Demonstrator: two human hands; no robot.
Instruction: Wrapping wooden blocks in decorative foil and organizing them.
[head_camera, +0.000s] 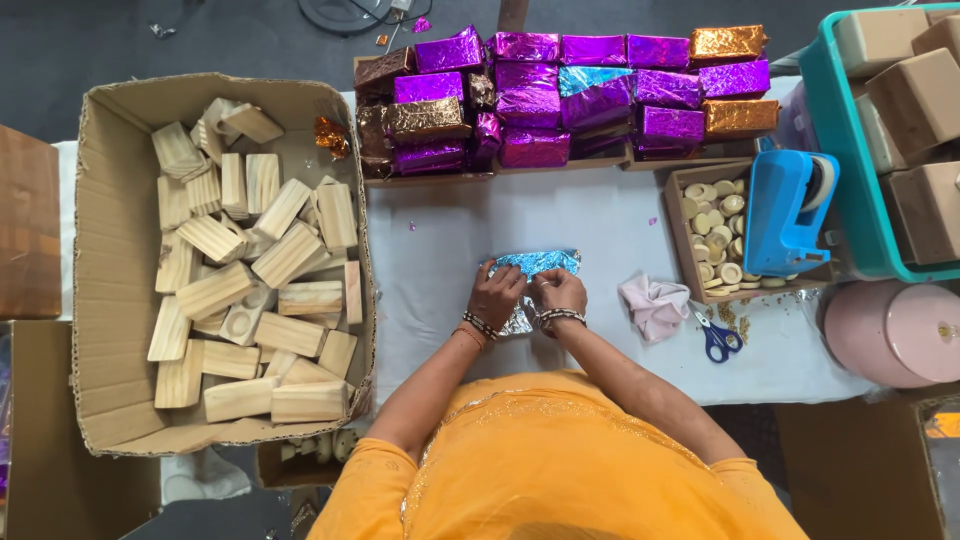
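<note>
Both hands meet at the middle of the frame — the left hand (495, 296) and the right hand (558, 293) each pinch the blue foil-wrapped block (537, 263) lying on the white table (440, 240). Just right lie a pink cloth (653, 305) and blue scissors (716, 338). At left sits a cardboard box (100, 250) of wooden blocks (250, 290) — purple wrapped blocks (560, 95) stack along the top.

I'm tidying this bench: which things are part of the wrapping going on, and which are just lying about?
In use: blue foil packet, left hand, right hand, box of wooden blocks, stack of wrapped blocks, tape dispenser.
Lying about: scissors, pink cloth, pink lidded tub.
</note>
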